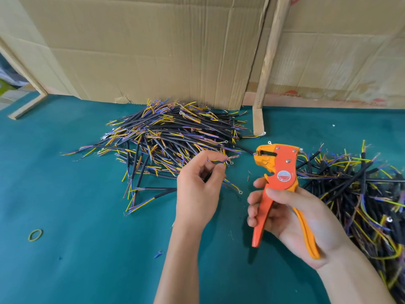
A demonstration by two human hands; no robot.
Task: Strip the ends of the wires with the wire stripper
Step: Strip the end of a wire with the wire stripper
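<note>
Right hand (291,218) grips the wire stripper (282,187) — left hand (197,191) pinches a wire (223,161), its length hidden.

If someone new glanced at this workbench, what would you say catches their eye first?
Probably the bright orange wire stripper, gripped by the right hand right of centre, its head pointing up and left. Next, the big pile of black cables with yellow and blue cores, on the green table against the cardboard wall; a second heap lies at the right. The left hand pinches one thin wire end just beside the stripper.
</note>
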